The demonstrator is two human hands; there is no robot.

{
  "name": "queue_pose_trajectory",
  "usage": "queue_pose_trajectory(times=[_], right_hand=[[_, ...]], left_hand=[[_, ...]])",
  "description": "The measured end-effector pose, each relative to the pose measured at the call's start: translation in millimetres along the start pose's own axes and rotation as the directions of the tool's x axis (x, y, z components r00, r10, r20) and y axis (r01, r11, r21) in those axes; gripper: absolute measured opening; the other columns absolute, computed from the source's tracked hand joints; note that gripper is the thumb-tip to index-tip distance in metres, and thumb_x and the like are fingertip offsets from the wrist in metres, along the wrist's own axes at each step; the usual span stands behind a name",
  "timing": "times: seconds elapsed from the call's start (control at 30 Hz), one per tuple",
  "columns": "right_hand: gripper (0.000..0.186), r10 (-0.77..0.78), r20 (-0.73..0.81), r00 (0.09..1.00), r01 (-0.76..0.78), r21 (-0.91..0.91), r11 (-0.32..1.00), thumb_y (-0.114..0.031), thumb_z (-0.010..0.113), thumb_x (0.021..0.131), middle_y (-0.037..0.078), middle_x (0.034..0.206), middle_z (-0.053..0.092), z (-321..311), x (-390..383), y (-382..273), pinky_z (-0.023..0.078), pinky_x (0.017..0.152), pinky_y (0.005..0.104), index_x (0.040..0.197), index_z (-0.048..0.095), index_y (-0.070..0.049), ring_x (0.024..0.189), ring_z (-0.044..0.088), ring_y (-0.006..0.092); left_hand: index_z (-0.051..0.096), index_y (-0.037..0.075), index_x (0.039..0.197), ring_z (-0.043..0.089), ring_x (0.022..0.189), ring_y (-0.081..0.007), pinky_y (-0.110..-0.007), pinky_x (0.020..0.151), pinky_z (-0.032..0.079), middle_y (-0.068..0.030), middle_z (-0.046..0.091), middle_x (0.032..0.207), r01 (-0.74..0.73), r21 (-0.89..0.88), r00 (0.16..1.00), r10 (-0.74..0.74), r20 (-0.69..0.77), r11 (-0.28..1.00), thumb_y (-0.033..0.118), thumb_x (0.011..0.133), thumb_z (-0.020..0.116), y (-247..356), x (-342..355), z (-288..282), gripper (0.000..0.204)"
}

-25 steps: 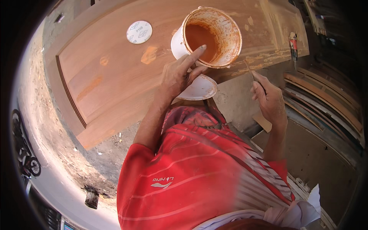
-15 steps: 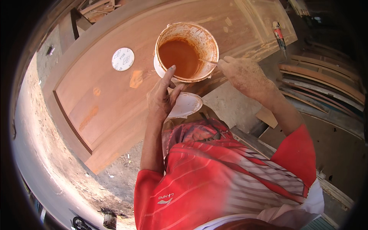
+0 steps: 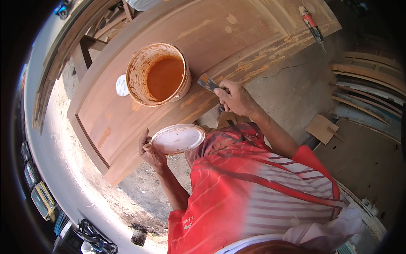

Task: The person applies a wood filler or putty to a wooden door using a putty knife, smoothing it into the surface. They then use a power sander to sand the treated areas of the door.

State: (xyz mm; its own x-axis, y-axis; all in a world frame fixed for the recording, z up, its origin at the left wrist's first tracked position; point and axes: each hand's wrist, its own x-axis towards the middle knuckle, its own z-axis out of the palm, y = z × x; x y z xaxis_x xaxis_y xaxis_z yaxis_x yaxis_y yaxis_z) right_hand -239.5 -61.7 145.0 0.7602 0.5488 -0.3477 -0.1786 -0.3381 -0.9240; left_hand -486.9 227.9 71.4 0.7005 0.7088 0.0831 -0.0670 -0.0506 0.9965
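My left hand (image 3: pixel 153 154) grips the left edge of a round white lid (image 3: pixel 178 139), its rim smeared with brown, held in front of my body. In my right hand (image 3: pixel 237 100) is a putty knife (image 3: pixel 207 83), its blade pointing up and left, apart from the bucket. A white bucket (image 3: pixel 184 86) with orange-brown filler inside and smears on its walls stands on a wooden door panel (image 3: pixel 237 46). Beside the bucket, partly covered by it, lies a white sanding disc (image 3: pixel 122 86).
A red power tool (image 3: pixel 311 24) with a cord lies at the panel's far right corner. Curved wooden pieces (image 3: pixel 372 78) are stacked to the right, near a small wooden board (image 3: pixel 321 128). Orange filler patches mark the panel. A dark can (image 3: pixel 138 235) stands on the ground at lower left.
My left hand has left the bucket's rim and come down, now holding the lid. My right hand has drawn the putty knife out of the bucket. The view has shifted.
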Motion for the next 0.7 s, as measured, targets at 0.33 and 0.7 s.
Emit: queue_pose_trajectory(times=[0.33,0.7], right_hand=[[0.029,-0.081,-0.012,0.997,0.079,-0.125,0.989,-0.026,0.059,0.104,0.008,0.073,0.062,-36.5,-20.5,53.0,0.050,0.056,0.0330,0.101,0.061,0.003,0.060,0.063,0.0138],[0.031,-0.359,-0.249,0.899,0.212,-0.469,0.857,-0.018,0.056,0.103,0.025,0.103,0.071,-60.8,-5.0,69.6,0.055,0.078,0.0445,0.128,0.064,0.000,0.091,0.072,0.0375]], left_hand=[[0.063,0.002,0.107,0.063,0.104,-0.0254,-0.045,0.096,0.057,-0.0105,0.063,0.109,-0.371,0.302,0.738,0.476,-0.478,0.878,0.060,0.098,0.064,175.8,53.7,34.3,0.059],[0.075,0.014,0.100,0.062,0.088,-0.0254,-0.041,0.081,0.049,-0.0037,0.067,0.089,-0.646,0.621,0.753,0.507,0.420,0.444,0.012,0.074,0.092,99.3,85.4,158.3,0.031]])
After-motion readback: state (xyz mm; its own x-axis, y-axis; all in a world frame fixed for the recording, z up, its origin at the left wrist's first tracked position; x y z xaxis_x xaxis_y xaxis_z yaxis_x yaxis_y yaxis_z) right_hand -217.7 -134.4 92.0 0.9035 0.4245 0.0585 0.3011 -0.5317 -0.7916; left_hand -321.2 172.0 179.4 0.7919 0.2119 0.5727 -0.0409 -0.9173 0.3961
